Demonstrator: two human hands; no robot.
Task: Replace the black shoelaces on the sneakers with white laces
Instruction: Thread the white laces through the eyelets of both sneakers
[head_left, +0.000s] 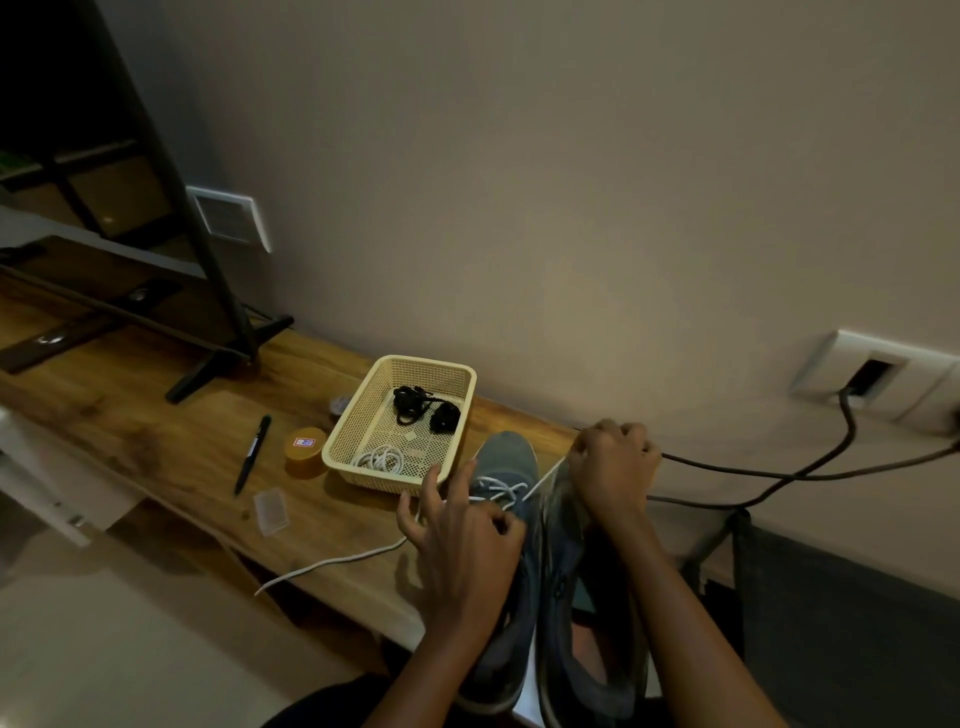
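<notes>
1. At the table's near edge: left hand (462, 540) sits over the left-side sneaker (511, 454), thumb and forefinger pinching the white lace (501, 488), other fingers spread.
2. Right hand (615, 467) is fisted round the lace's other end, above the toe of the right-side sneaker (587, 670). The lace runs taut from fist to eyelets. Hands apart.
3. Loose lace tail trails left over the table (156, 441) and past its front edge.
4. Basket (345, 421) lies just beyond the left hand and holds black laces (415, 408) and a coiled white cord (382, 460).
5. Pen (253, 453) and orange tub (305, 451) lie left of the basket.
</notes>
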